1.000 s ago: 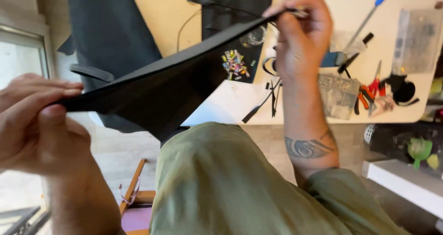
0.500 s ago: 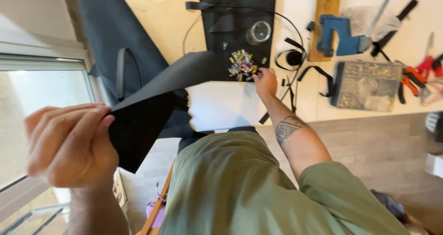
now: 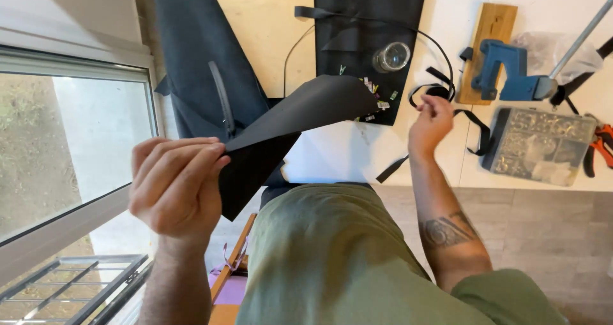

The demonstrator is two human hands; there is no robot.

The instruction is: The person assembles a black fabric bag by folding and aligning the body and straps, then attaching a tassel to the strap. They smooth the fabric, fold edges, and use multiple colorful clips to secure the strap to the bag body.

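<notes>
Head view | left hand (image 3: 175, 184) fingers (image 3: 203, 162) pinched shut on corner of black sheet (image 3: 290, 124), which fans away rightward over the desk (image 3: 440, 165) | right hand (image 3: 431, 122) loosely curled, off the sheet's far edge, beside black strap (image 3: 476, 133); grip unclear

Left hand (image 3: 175, 184) raised in the lower left of the frame, fingers pinched together, forearm dropping to the bottom edge. Right hand (image 3: 432, 122), right of centre, appears loosely curled, its tattooed forearm angling down toward the lower right.
</notes>
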